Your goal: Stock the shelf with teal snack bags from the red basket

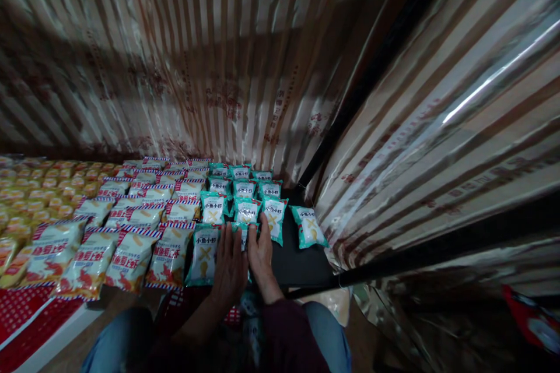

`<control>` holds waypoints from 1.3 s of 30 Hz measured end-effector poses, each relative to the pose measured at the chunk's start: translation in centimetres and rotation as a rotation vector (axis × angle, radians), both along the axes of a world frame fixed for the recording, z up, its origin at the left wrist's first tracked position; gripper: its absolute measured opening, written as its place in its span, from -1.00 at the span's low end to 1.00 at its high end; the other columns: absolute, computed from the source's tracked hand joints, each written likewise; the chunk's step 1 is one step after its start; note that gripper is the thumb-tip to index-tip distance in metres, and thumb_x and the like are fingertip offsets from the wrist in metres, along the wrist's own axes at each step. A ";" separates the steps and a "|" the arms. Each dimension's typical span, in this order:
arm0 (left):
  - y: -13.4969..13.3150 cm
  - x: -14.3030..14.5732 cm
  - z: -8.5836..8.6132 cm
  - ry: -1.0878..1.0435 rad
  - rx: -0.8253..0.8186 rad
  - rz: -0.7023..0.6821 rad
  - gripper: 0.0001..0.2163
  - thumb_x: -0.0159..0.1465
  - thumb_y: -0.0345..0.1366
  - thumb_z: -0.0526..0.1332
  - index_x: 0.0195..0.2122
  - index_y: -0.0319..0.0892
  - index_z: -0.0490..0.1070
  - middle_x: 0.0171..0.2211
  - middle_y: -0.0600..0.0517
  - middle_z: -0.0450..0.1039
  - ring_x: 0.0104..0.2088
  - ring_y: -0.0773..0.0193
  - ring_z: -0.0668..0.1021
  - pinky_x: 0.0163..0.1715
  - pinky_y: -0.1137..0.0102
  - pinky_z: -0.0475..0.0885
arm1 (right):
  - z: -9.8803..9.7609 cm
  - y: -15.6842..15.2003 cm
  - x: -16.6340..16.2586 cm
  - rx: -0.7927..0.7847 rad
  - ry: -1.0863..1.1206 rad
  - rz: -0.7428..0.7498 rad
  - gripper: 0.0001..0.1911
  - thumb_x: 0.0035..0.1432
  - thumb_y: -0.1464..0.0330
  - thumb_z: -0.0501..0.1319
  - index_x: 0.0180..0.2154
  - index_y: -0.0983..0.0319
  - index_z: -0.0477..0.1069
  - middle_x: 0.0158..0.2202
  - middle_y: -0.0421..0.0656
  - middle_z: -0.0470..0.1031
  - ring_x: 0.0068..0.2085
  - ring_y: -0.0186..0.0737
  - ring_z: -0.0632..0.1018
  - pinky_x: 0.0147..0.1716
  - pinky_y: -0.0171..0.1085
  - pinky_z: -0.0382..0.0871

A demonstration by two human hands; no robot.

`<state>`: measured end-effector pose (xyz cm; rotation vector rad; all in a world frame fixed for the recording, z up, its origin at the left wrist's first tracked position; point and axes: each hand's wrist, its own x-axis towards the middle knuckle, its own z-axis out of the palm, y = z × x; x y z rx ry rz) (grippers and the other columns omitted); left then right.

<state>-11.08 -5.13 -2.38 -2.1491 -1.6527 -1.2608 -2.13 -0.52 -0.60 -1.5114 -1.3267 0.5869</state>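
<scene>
The black shelf [300,265] carries columns of teal packets [213,208]; on its left part, near its front edge, both hands are flat with fingers straight, neither closed round anything; the left hand [230,262] and right hand [261,252] partly cover a front packet [242,234], though how firmly they press I cannot tell. Left of the shelf's teal columns lie striped-top white packets [128,256], and farther left yellow packets [41,189]; behind the shelf hangs a striped curtain [210,87]; a dark upright post [332,134] slants up from its back right corner, and a dark rail [394,253] runs rightward from its front right corner, bounding that side. Bare black surface stretches between the columns and a lone teal packet [310,227] at the shelf's right end, reaching the front edge; teal labels read 小鱼小虾; the white packets show 鱼爱上虾, the preceding character being unclear.
</scene>
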 end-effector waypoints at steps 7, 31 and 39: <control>0.9 0.5 -1.7 -0.043 -0.028 -0.021 -0.36 0.33 -0.50 -0.04 0.38 -0.16 -0.32 0.39 -0.28 -0.27 0.36 -0.13 -0.08 0.19 -0.15 0.21 | 0.0 0.7 0.0 -0.002 0.019 0.066 -0.34 0.27 0.03 -0.08 0.21 0.34 0.21 0.23 0.10 0.27 0.27 -0.05 0.26 0.25 0.01 0.11; 5.2 0.6 0.3 -0.139 -0.037 -0.018 -0.45 0.32 -0.48 0.01 0.32 -0.18 -0.10 0.38 -0.31 -0.31 0.37 -0.10 -0.14 0.22 -0.14 0.14 | 3.1 7.8 0.5 0.001 -0.080 0.121 -0.38 0.27 0.11 -0.02 0.24 0.32 0.18 0.26 0.06 0.24 0.26 -0.06 0.28 0.24 -0.04 0.14; 5.9 0.6 0.5 -0.127 -0.023 -0.055 -0.47 0.33 -0.42 0.01 0.32 -0.15 -0.07 0.40 -0.23 -0.38 0.37 -0.12 -0.12 0.20 -0.16 0.19 | 2.8 11.0 0.5 -0.017 -0.129 0.188 -0.43 0.25 0.13 0.01 0.18 0.29 0.28 0.19 0.03 0.34 0.23 -0.04 0.32 0.24 -0.02 0.14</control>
